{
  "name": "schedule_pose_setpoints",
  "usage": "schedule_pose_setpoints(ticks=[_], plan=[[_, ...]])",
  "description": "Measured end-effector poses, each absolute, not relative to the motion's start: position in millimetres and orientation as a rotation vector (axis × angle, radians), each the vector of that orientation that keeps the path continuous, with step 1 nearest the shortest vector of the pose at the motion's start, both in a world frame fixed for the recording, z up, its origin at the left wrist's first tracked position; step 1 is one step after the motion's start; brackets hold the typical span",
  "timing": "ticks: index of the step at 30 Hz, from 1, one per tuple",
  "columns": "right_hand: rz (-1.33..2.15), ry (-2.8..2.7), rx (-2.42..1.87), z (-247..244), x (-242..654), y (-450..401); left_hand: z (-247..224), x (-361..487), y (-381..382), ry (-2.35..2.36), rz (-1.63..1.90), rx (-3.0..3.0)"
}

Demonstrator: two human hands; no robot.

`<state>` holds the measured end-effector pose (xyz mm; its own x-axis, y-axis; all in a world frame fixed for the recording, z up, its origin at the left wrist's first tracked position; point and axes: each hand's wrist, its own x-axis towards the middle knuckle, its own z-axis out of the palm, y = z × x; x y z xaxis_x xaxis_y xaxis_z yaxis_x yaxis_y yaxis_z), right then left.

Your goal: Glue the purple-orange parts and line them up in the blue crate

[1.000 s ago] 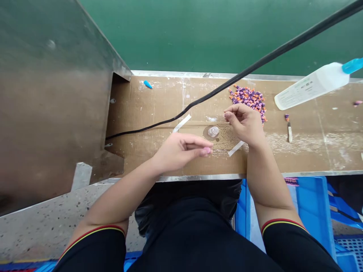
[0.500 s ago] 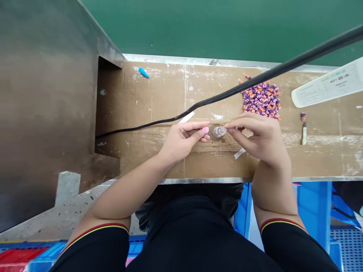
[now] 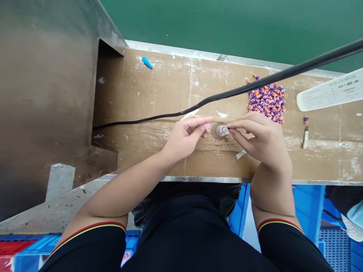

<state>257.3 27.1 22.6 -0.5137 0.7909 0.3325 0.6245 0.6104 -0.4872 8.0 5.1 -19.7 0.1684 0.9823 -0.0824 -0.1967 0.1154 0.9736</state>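
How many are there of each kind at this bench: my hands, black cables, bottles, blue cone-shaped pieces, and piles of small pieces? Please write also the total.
Hands (left hand, right hand): 2
Black cable: 1
Bottle: 1
Blue cone-shaped piece: 1
Pile of small pieces: 1
Total: 6

White bottle (image 3: 329, 93): "401胶水"; smaller print illegible.
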Motion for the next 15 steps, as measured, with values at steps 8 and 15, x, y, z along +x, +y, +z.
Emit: schedule_pose_setpoints(ticks=[8,15], plan=[[0.311,-2.34,-1.06,13.3,255.1,26.9,-14.6,10.9,4.0,1.008,1.142,0.831],[0.276,-2.372,-1.131,13.9,253.5,24.4,-21.2,12.1,3.4,0.898,1.118,0.788]])
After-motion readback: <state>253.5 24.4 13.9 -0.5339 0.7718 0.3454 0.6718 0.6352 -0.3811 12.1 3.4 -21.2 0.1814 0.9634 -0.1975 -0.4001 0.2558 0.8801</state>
